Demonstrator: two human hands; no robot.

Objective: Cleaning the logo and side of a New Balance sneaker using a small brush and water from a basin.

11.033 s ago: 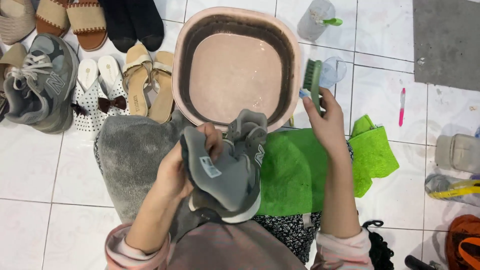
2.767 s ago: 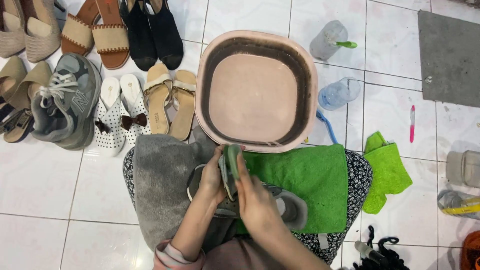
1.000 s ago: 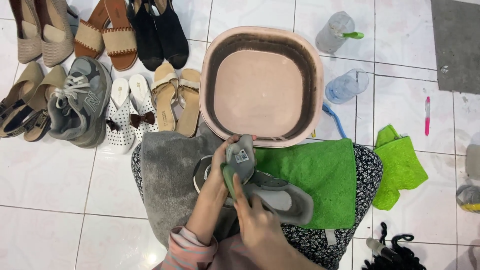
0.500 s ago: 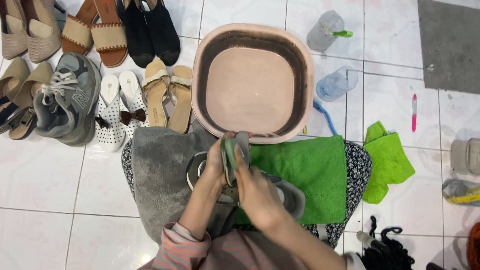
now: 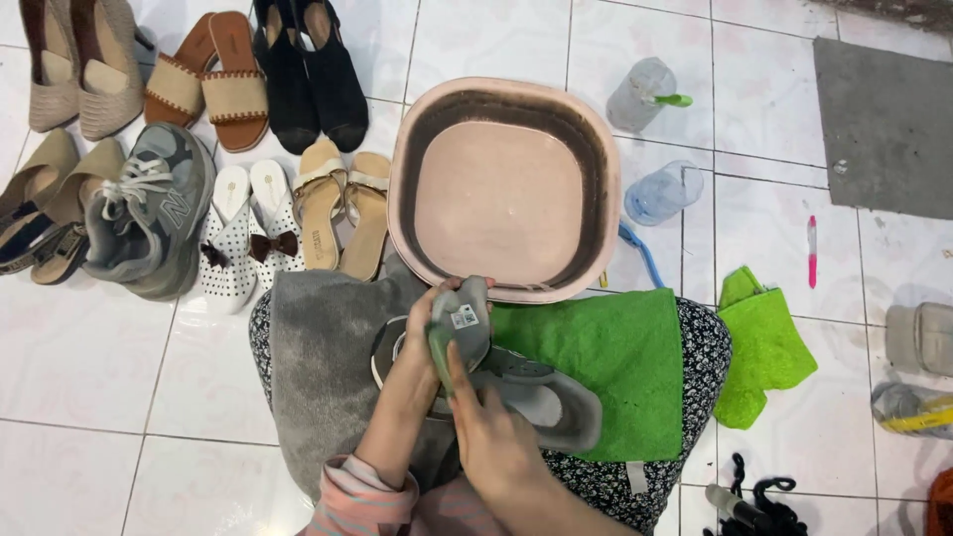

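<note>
Head view: left hand (image 5: 422, 328) clasps light, pliable grey sneaker (image 5: 526, 387) at its tongue; right hand (image 5: 486, 437) closed round green brush (image 5: 438, 342) beside it.

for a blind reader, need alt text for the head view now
Seen from above, a person's left hand holds a grey sneaker on their lap while the right hand works a green brush inside it. A pink basin and rows of shoes sit ahead.
</note>
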